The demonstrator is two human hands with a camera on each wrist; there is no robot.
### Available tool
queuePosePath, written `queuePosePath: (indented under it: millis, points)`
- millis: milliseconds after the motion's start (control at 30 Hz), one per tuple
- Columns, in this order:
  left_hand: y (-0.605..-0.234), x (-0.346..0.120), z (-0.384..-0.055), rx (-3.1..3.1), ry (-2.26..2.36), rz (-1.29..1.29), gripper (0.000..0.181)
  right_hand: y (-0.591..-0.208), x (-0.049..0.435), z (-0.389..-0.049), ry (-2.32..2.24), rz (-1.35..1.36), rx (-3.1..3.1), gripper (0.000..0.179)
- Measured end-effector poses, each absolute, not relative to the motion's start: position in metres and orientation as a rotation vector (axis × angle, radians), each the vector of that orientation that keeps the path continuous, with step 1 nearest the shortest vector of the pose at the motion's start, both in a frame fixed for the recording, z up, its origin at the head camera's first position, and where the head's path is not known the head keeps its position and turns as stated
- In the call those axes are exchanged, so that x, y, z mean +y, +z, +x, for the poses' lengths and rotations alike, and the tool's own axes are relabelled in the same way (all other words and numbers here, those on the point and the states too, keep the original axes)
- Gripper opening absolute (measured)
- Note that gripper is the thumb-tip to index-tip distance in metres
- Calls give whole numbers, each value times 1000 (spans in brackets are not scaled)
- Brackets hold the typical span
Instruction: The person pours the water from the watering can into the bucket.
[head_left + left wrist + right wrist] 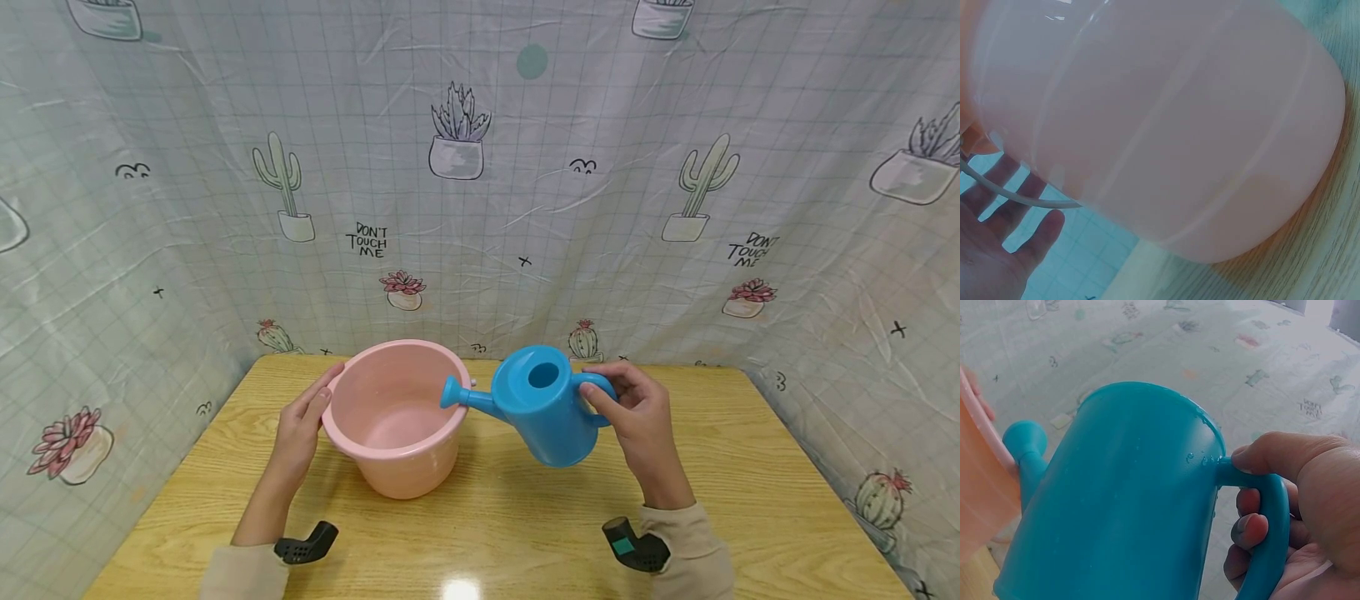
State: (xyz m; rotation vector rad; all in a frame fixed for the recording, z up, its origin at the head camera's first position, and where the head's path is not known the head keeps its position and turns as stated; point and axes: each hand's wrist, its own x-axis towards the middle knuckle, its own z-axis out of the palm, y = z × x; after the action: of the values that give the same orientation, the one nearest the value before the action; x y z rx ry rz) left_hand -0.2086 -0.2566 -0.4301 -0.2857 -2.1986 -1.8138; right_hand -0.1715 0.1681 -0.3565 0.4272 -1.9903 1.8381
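Note:
A pink plastic bucket (pixel 408 475) stands left of centre on the wooden table, its mouth facing up. The left hand (pixel 297 425) grips its left rim; in the left wrist view, some fingers (pixel 1041 240) extend beside the thin bail handle (pixel 1054 204). By its handle, the right hand (pixel 637 408) holds a blue watering can (pixel 551 425), thumb on top and fingers curled round the grip. The can leans slightly left, and its spout head (pixel 453 392) overlaps the bucket's right rim. Water drops (pixel 1191 457) cling to the can's side in the right wrist view.
The light wooden table (pixel 480 542) ends in front of a hanging cloth (pixel 517 192) printed with cacti and potted plants, which also covers both sides. A black wrist device (pixel 307 546) sits at the left sleeve, another black device (pixel 636 546) at the right.

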Motion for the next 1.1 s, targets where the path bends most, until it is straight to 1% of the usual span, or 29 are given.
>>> queuePosePath:
  millis: [433, 1100]
  points:
    - [-430, -256, -209, -2199, -1804, -281, 48, -356, 169, -171, 1846, 425, -1993, 27]
    - [-430, -257, -208, -2198, -1820, -287, 47, -356, 168, -171, 1836, 439, -1987, 24]
